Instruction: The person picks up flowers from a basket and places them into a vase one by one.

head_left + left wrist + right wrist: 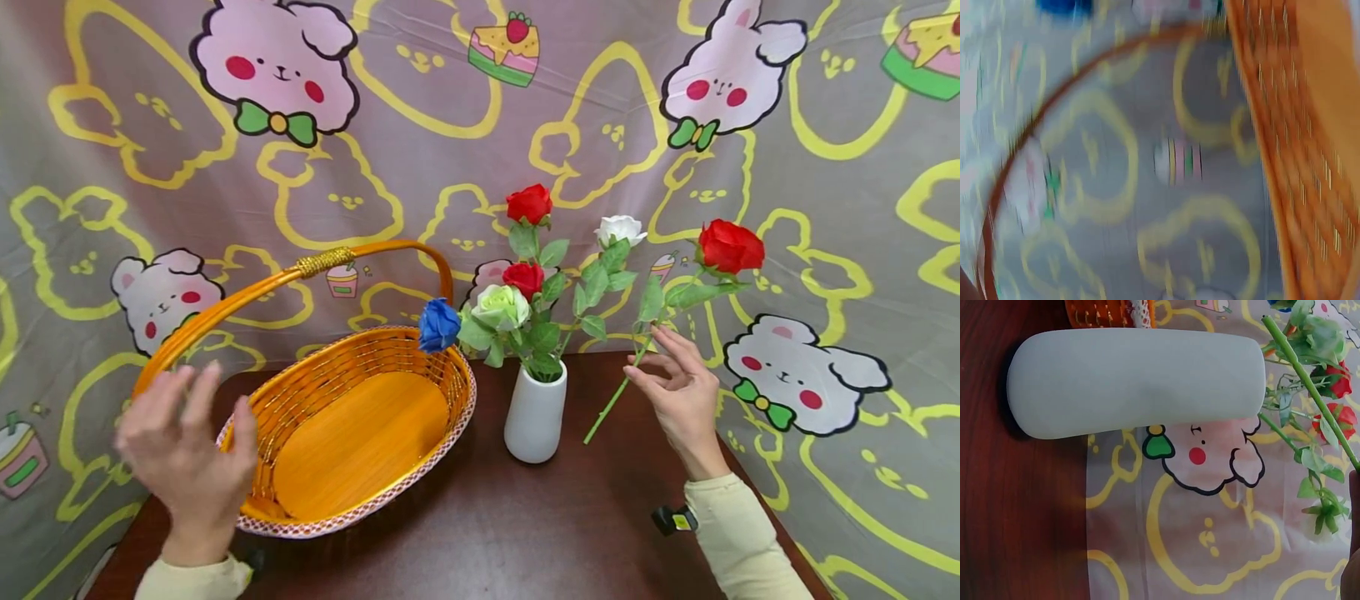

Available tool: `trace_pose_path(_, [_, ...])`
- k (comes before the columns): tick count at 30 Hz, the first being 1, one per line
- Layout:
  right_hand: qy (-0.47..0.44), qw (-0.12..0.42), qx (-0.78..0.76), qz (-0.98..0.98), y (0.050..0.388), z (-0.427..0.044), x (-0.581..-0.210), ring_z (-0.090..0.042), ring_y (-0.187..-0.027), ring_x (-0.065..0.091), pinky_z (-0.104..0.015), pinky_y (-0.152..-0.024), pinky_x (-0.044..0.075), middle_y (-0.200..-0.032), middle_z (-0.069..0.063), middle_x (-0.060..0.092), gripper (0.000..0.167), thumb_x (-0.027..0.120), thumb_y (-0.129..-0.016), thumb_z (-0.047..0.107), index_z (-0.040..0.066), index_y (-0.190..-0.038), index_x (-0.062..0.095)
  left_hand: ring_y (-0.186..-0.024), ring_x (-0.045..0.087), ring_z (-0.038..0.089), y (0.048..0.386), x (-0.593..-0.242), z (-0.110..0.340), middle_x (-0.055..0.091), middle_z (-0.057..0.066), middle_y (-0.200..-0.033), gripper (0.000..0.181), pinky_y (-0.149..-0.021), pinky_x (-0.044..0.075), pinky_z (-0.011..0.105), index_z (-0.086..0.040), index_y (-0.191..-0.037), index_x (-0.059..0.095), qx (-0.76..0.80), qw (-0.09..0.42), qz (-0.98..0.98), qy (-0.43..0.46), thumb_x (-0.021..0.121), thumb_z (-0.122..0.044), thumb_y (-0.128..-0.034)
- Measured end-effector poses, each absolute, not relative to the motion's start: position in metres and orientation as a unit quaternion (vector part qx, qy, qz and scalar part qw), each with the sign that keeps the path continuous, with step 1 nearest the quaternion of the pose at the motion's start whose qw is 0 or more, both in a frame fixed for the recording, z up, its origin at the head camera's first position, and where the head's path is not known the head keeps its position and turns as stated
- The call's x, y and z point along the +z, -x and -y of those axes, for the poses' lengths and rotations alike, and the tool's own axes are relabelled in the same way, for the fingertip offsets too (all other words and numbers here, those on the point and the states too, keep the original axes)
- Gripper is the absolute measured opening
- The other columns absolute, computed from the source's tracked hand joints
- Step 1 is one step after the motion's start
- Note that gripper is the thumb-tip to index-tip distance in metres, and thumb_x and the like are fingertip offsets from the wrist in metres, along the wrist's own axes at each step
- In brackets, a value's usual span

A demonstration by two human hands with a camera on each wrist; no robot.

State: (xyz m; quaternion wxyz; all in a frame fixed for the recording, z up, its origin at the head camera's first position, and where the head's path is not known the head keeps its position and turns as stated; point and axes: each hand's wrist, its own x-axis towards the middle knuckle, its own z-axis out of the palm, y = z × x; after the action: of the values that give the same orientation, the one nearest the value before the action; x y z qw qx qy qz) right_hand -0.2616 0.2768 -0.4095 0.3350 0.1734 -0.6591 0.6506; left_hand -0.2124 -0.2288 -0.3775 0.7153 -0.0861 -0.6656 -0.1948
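Note:
Between thumb and fingertips, my right hand [682,396] pinches the green stem of a red rose [731,247], to the right of the white vase [536,417]. The stem slants down and left, its cut end in the air. In the right wrist view, part of that stem [1300,370] crosses in front of the flowers near the vase mouth. Red roses [528,203], a white rose [621,231], a pale green rose [500,307] and a blue rose [438,325] cluster above the vase. My left hand [191,458], blurred, is raised by the basket's left end, fingers spread, holding nothing.
An orange woven basket [352,515] with a tall arched handle [405,245] stands left of the vase on the dark brown table [480,542]. The blue rose leans over its right rim. A patterned cloth [465,125] hangs behind and at both sides.

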Motion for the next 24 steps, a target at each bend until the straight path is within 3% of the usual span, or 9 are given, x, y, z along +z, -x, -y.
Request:
trace_pose_path(3, [-0.169, 0.333, 0.653, 0.659, 0.263, -0.277, -0.412, -0.009, -0.095, 0.074, -0.019, -0.079, 0.058, -0.138, -0.002, 0.056, 0.066, 0.074, -0.078, -0.025, -0.012, -0.141, 0.056, -0.108, 0.061, 0.034, 0.213, -0.401, 0.175, 0.067, 0.011, -0.118, 0.032, -0.101, 0.045, 0.042, -0.009, -0.120, 0.071, -0.200, 0.646, 0.700, 0.228, 0.054, -0.031, -0.1038])
trace_pose_path(6, [-0.162, 0.337, 0.649, 0.662, 0.264, -0.278, -0.415, -0.008, -0.095, 0.073, -0.019, -0.079, 0.058, -0.138, -0.002, 0.056, 0.066, 0.074, -0.078, -0.025, -0.012, -0.141, 0.056, -0.109, 0.065, 0.030, 0.219, -0.438, 0.119, 0.068, 0.011, -0.123, 0.038, -0.096, 0.050, 0.044, -0.009, -0.136, 0.065, -0.229, 0.472, 0.786, 0.328, 0.060, -0.030, -0.1040])
trace_pose_path(10, [-0.157, 0.343, 0.646, 0.664, 0.265, -0.277, -0.418, -0.007, -0.095, 0.073, -0.018, -0.079, 0.058, -0.137, -0.003, 0.057, 0.067, 0.073, -0.078, -0.026, -0.009, -0.141, 0.057, -0.132, 0.057, 0.026, 0.242, -0.476, 0.056, 0.057, 0.008, -0.147, 0.070, -0.109, 0.047, 0.046, -0.011, -0.157, 0.042, -0.315, 0.246, 0.858, 0.323, 0.075, -0.028, -0.0962])
trace_pose_path(14, [-0.157, 0.341, 0.649, 0.661, 0.267, -0.274, -0.419, -0.007, -0.095, 0.073, -0.019, -0.079, 0.058, -0.137, -0.003, 0.057, 0.067, 0.074, -0.079, -0.025, -0.008, -0.142, 0.058, -0.149, 0.041, 0.031, 0.274, -0.494, 0.017, 0.038, 0.013, -0.164, 0.098, -0.119, 0.037, 0.051, -0.010, -0.165, 0.020, -0.421, 0.119, 0.861, 0.259, 0.082, -0.028, -0.0908])
trace_pose_path(19, [-0.162, 0.340, 0.652, 0.658, 0.267, -0.273, -0.419, -0.008, -0.095, 0.073, -0.019, -0.079, 0.058, -0.138, -0.009, 0.056, 0.067, 0.073, -0.079, -0.025, -0.010, -0.141, 0.057, -0.153, 0.034, 0.035, 0.297, -0.510, -0.005, 0.022, 0.013, -0.172, 0.114, -0.119, 0.034, 0.056, -0.021, -0.168, -0.003, -0.483, 0.036, 0.847, 0.218, 0.081, -0.033, -0.0915])
trace_pose_path(21, [-0.161, 0.342, 0.649, 0.660, 0.267, -0.273, -0.419, -0.009, -0.096, 0.073, -0.019, -0.079, 0.058, -0.138, -0.013, 0.056, 0.067, 0.073, -0.079, -0.025, -0.009, -0.141, 0.057, -0.151, 0.037, 0.034, 0.300, -0.514, -0.010, 0.023, 0.012, -0.171, 0.112, -0.118, 0.036, 0.056, -0.023, -0.168, -0.002, -0.483, 0.036, 0.847, 0.218, 0.080, -0.033, -0.0922])
trace_pose_path(24, [-0.149, 0.348, 0.639, 0.670, 0.266, -0.274, -0.417, -0.009, -0.096, 0.073, -0.018, -0.079, 0.058, -0.138, -0.015, 0.056, 0.067, 0.074, -0.079, -0.024, -0.005, -0.142, 0.059, -0.146, 0.044, 0.035, 0.302, -0.519, -0.015, 0.034, 0.015, -0.166, 0.108, -0.115, 0.039, 0.057, -0.019, -0.168, 0.008, -0.467, 0.074, 0.854, 0.219, 0.082, -0.032, -0.0907])
